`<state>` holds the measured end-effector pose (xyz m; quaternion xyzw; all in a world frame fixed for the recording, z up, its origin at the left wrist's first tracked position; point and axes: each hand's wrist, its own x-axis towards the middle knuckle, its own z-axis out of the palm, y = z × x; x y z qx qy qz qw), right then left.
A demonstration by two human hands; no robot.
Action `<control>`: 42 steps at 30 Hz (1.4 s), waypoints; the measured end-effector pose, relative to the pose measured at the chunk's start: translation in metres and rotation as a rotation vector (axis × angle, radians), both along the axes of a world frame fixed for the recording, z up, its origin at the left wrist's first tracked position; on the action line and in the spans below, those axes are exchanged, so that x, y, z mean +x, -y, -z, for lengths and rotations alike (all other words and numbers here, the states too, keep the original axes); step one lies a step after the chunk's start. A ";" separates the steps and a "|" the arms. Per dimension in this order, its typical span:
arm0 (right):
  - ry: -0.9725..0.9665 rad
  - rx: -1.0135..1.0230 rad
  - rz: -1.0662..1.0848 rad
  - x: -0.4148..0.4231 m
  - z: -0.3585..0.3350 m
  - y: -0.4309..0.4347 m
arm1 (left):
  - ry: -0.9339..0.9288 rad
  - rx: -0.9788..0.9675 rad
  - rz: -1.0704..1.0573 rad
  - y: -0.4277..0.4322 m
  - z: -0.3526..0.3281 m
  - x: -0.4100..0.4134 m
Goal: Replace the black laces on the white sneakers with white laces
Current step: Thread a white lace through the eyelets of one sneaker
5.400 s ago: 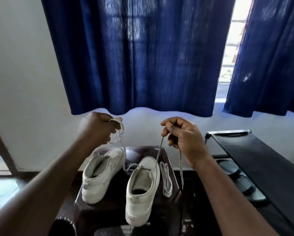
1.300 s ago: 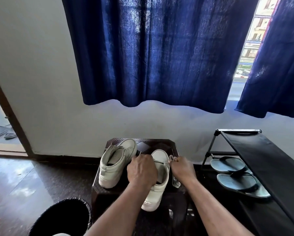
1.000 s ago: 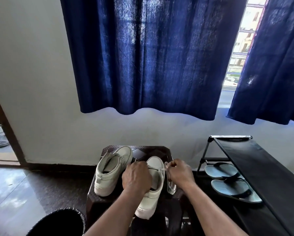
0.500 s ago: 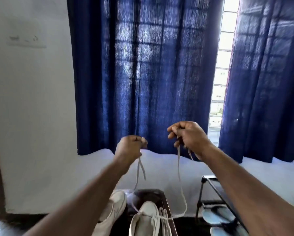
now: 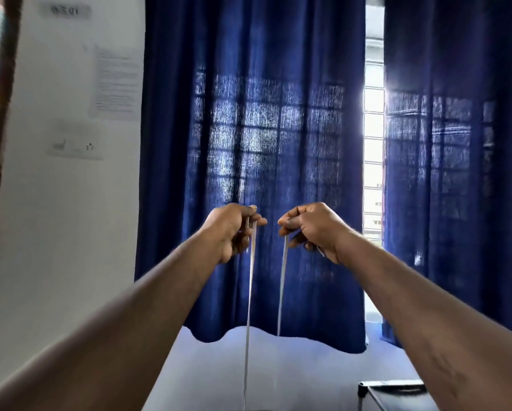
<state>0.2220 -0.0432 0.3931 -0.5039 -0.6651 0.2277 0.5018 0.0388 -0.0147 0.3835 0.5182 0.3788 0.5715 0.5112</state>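
Observation:
My two hands are raised in front of the blue curtain, each pinching one end of a white lace [image 5: 250, 292]. My left hand [image 5: 231, 229] holds the left strand, which runs straight down and out of the bottom of the frame. My right hand [image 5: 311, 229] grips the right strand, which hangs taut beside the first, a hand's width away. Both strands look stretched tight. The white sneakers are below the frame and hidden from view.
A blue curtain [image 5: 248, 114] covers the window ahead, with a second blue panel [image 5: 456, 143] at the right and a bright gap between them. A white wall with a switch plate [image 5: 76, 143] is at the left. The corner of a black shoe rack [image 5: 394, 393] shows at the bottom right.
Both hands have lifted higher and moved closer together, pulling the lace strands straight and taut. The view has tilted up, so the sneakers and stool have dropped out of sight.

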 end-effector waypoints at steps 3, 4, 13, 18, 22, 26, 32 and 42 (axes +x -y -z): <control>-0.065 0.021 -0.064 -0.004 -0.002 0.004 | 0.020 0.048 0.015 0.007 -0.011 -0.001; -0.083 0.030 -0.083 -0.005 -0.003 0.005 | 0.028 0.063 0.020 0.009 -0.015 -0.001; -0.284 0.117 -0.239 -0.006 -0.016 0.004 | -0.044 0.260 -0.061 0.017 -0.026 -0.007; -0.232 0.175 -0.125 -0.010 -0.015 -0.001 | -0.022 0.342 -0.090 0.015 -0.019 -0.006; -0.237 0.237 -0.090 -0.016 -0.022 -0.007 | 0.037 0.343 -0.124 0.013 -0.020 -0.003; -0.244 0.284 -0.012 -0.021 -0.033 -0.012 | 0.061 0.332 -0.103 0.013 -0.024 0.000; -0.358 0.308 -0.051 -0.021 -0.037 -0.016 | 0.074 0.267 -0.121 0.012 -0.028 0.003; -0.458 0.171 -0.067 -0.026 -0.038 -0.024 | 0.079 0.174 -0.195 0.010 -0.037 0.002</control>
